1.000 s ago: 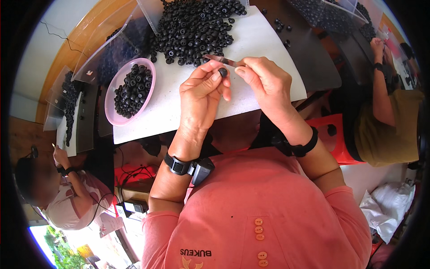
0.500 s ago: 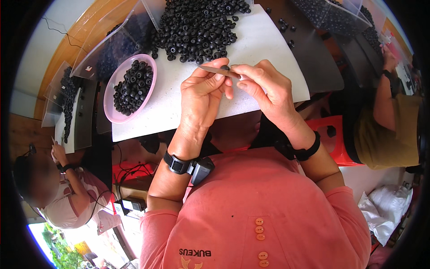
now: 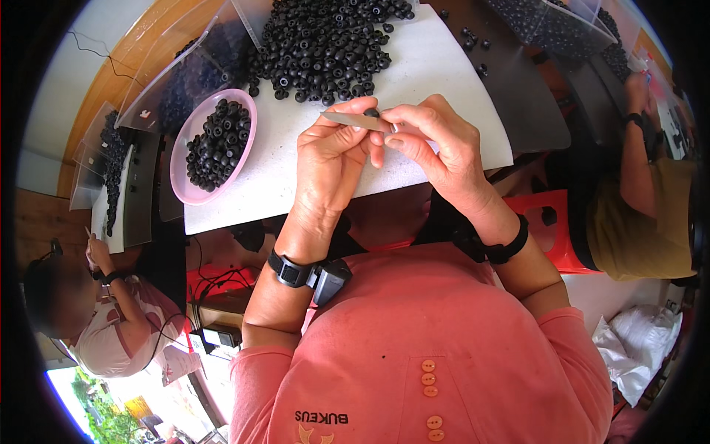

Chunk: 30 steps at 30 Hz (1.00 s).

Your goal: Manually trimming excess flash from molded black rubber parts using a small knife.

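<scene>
Over the white board, my two hands meet close together. My left hand (image 3: 329, 152) has its fingers closed around a small round black part (image 3: 371, 113), likely rubber or plastic. A thin pointed blade, like a small knife (image 3: 353, 120), lies across that hand's thumb and fingertips. Its handle end is pinched by the thumb and forefinger of my right hand (image 3: 442, 144), and its tip points left. The blade passes right beside the black part; whether they touch I cannot tell. Beyond my hands spreads a large heap of similar black parts (image 3: 318, 55), many with a hole in the middle.
A pink oval bowl (image 3: 253, 140) with black parts stands left on the white board (image 3: 444, 66). Behind it is a clear plastic bin (image 3: 159, 96). Loose parts lie on the dark table (image 3: 510, 89) at right. Co-workers sit on both sides; a red stool (image 3: 543, 211) is at right.
The blade has turned slightly and now looks brighter, its tip a little farther left and lower. Both hands have shifted only slightly and keep their holds.
</scene>
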Tool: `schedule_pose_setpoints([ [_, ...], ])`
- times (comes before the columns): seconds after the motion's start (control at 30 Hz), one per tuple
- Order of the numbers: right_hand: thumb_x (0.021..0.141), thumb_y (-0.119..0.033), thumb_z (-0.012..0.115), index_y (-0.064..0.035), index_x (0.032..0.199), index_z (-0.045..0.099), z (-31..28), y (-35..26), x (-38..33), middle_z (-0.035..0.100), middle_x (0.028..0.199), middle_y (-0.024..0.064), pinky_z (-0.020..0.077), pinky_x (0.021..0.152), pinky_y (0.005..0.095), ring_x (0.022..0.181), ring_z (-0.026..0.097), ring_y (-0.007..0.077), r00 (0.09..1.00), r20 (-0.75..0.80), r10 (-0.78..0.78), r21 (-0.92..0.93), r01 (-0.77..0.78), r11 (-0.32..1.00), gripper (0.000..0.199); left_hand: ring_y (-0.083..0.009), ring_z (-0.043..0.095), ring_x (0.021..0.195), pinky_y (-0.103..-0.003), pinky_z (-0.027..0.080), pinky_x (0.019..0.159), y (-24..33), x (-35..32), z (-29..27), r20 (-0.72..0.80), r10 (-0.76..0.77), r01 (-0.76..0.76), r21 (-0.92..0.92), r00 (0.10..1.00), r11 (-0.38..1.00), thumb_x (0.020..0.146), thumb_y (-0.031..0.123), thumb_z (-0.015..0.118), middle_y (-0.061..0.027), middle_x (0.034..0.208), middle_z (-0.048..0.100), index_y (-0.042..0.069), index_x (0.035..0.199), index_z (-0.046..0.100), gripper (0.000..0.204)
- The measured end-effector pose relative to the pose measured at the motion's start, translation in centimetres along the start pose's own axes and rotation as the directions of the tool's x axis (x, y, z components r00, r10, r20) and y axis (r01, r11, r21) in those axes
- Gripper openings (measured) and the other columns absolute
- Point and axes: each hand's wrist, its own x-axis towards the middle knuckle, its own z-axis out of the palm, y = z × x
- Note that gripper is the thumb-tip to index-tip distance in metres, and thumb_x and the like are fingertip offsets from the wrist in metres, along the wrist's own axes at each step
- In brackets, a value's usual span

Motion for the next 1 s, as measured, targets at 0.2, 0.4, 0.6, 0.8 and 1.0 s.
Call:
schedule_pose_setpoints([
  [0.2, 0.081, -0.019, 0.076, -0.0118, 0.1, 0.068, 0.23, -0.01, 0.08, 0.057, 0.072, 0.0023, 0.0475, 0.054, 0.0311, 0.06, 0.058, 0.0176, 1.0, -0.009, -0.008, -0.006, 0.007, 1.0, 0.022, -0.0251, 0.063, 0.078, -0.034, 0.053, 0.063, 0.07, -0.01, -0.05, -0.009, -0.003, 0.003, -0.021, 1.0, 1.0, 0.095, -0.002, 0.052, -0.0211, 0.092, 0.065, -0.007, 0.117, 0.061, 0.024],
  [0.4, 0.081, -0.016, 0.077, -0.0115, 0.1, 0.068, 0.36, 0.05, 0.15, 0.057, 0.071, 0.0018, 0.0465, 0.053, 0.0305, 0.059, 0.056, 0.0164, 0.999, -0.007, -0.032, -0.025, 0.032, 0.999, 0.022, -0.0269, 0.06, 0.072, -0.035, 0.052, 0.063, 0.16, 0.02, 0.08, -0.014, -0.011, 0.01, -0.036, 1.0, 0.999, 0.095, -0.002, 0.049, -0.0206, 0.088, 0.064, -0.007, 0.116, 0.06, 0.024],
  [0.6, 0.08, -0.015, 0.077, -0.0112, 0.1, 0.068, 0.38, 0.04, 0.17, 0.056, 0.07, 0.0014, 0.0463, 0.052, 0.0299, 0.059, 0.055, 0.0159, 0.999, -0.01, -0.035, -0.015, 0.035, 0.999, 0.022, -0.0275, 0.058, 0.067, -0.034, 0.051, 0.064, 0.1, 0.02, -0.27, 0.007, -0.029, 0.029, -0.053, 1.0, 0.998, 0.096, -0.001, 0.048, -0.0208, 0.087, 0.063, -0.007, 0.116, 0.06, 0.024],
  [0.8, 0.08, -0.014, 0.077, -0.0109, 0.1, 0.068, 0.44, 0.18, 0.15, 0.058, 0.071, 0.0017, 0.0467, 0.053, 0.0296, 0.059, 0.055, 0.0159, 1.0, -0.009, -0.027, 0.014, 0.027, 1.0, 0.022, -0.0268, 0.06, 0.07, -0.034, 0.051, 0.064, 0.2, -0.15, 0.13, -0.006, -0.017, 0.016, -0.028, 1.0, 0.999, 0.096, -0.001, 0.049, -0.0205, 0.088, 0.064, -0.008, 0.115, 0.061, 0.023],
  [1.0, 0.082, -0.012, 0.076, -0.009, 0.103, 0.067, 0.14, 0.02, 0.1, 0.059, 0.072, 0.0026, 0.0493, 0.056, 0.0294, 0.063, 0.06, 0.0159, 0.999, 0.034, 0.027, 0.091, -0.03, 0.995, 0.023, -0.0254, 0.06, 0.072, -0.033, 0.051, 0.061, 0.06, -0.06, 0.0, 0.0, -0.004, 0.004, 0.0, 1.0, 1.0, 0.095, -0.002, 0.05, -0.02, 0.09, 0.065, -0.009, 0.114, 0.062, 0.023],
])
